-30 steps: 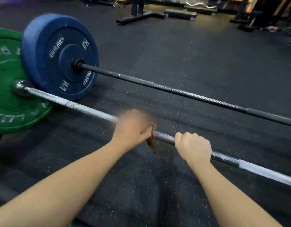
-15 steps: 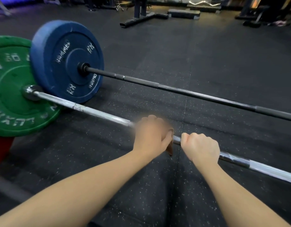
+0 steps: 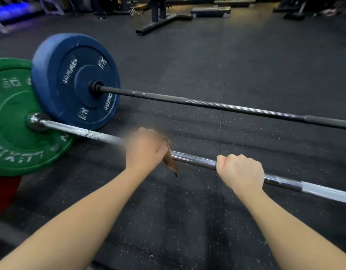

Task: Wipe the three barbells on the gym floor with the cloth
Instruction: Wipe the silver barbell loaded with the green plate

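Brown cloth (image 3: pixel 171 162) wrapped round silver barbell (image 3: pixel 195 159), mid-shaft, low over gym floor (image 3: pixel 187 221); left hand (image 3: pixel 146 151) clenched on cloth and bar; right hand (image 3: pixel 240 172) fisted round bare shaft, steadying; within last second cloth hand slid toward green plate (image 3: pixel 16 123), gap between hands wider; wiping stroke apparently under way, plate-side stretch left; black barbell (image 3: pixel 226 107) with blue plate (image 3: pixel 70 75) lies behind, apart.

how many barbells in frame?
2. Silver bar nearest, green plate on its left end; black bar behind it, carrying the blue plate. A third may be hidden out of frame.
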The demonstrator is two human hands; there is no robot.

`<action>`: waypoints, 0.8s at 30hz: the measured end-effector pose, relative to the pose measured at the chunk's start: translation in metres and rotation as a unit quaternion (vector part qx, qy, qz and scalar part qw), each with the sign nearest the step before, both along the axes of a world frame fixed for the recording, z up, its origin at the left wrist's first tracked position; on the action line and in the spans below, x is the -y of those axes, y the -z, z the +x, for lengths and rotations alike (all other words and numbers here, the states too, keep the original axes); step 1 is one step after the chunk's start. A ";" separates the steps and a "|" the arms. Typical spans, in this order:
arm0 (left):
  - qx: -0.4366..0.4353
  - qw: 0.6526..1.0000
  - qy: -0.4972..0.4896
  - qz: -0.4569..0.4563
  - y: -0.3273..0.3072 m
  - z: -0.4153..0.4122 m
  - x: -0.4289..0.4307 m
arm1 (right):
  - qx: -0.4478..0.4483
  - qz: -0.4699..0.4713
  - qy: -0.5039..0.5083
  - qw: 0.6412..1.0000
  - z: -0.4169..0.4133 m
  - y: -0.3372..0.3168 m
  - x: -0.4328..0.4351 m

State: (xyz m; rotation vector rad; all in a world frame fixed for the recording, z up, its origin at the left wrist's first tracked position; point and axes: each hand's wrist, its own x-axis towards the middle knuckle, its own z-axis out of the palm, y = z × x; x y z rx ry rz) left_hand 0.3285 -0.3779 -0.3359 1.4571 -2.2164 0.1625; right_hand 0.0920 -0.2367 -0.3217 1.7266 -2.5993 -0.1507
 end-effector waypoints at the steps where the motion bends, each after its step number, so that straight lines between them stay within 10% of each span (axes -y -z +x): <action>1: -0.004 1.000 -0.008 0.008 -0.002 -0.004 -0.003 | 0.011 -0.005 0.013 1.000 0.000 -0.001 0.001; 16: -0.028 0.985 0.173 -0.009 0.006 -0.054 -0.053 | -0.042 0.011 -0.018 0.999 0.005 -0.007 -0.003; 24: -0.022 0.999 0.025 -0.016 0.007 0.039 0.010 | -0.007 -0.006 0.002 1.000 0.001 0.001 0.000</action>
